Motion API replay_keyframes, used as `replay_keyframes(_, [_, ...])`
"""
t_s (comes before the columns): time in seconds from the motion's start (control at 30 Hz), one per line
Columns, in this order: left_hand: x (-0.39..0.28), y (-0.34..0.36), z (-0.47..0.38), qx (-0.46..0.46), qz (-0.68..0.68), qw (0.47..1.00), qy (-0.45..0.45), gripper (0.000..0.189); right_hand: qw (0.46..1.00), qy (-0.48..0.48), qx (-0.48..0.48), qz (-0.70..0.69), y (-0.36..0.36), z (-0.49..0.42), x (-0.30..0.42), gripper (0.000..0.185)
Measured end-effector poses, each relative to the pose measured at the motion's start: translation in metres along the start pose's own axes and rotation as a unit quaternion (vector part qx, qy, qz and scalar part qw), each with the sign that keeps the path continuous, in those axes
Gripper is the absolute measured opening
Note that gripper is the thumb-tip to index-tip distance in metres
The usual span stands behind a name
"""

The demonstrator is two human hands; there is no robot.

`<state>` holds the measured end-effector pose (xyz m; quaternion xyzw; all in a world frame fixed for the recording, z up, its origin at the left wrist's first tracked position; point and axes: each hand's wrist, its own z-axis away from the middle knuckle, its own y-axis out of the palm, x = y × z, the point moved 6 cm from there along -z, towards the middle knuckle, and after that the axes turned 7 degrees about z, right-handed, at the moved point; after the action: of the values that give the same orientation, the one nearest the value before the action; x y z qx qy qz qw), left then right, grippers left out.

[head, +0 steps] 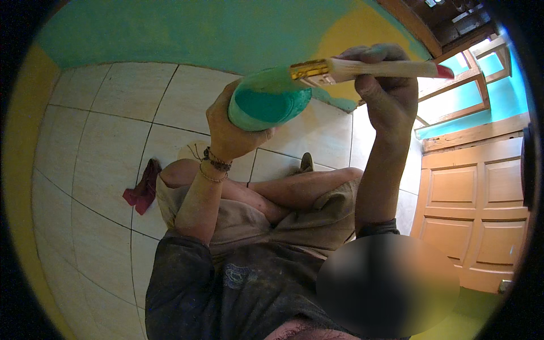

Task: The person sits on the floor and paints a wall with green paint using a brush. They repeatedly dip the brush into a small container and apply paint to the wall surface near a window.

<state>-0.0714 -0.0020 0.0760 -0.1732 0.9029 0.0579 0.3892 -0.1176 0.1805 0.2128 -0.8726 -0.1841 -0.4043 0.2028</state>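
My left hand is wrapped around a cup-like container, tilted so that its mouth faces me. Teal-green paint shows inside it. In my right hand is a flat paintbrush, held nearly level by its pale handle with a red tip. The brush's gold-coloured ferrule is at the container's upper right edge. Its bristles point left across the container's far side; green there blends with the container, so I cannot tell whether they touch the rim.
A green wall with a yellow patch rises ahead. Pale floor tiles surround my crossed legs. A dark red cloth lies at left. Right are a wooden panelled door and wood-framed windows.
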Motion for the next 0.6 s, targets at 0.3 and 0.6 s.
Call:
replay_keyframes(0.3, [-0.001, -0.014, -0.003, -0.013, 0.041, 0.999, -0.003, 0.057, 0.980, 0.037, 0.127, 0.151, 0.024, -0.022, 0.000, 0.023])
replay_keyframes(0.6, [0.008, -0.015, 0.003, -0.024, 0.044, 0.998, -0.030, 0.058, 0.929, 0.019, 0.204, 0.308, 0.062, -0.024, 0.016, 0.023])
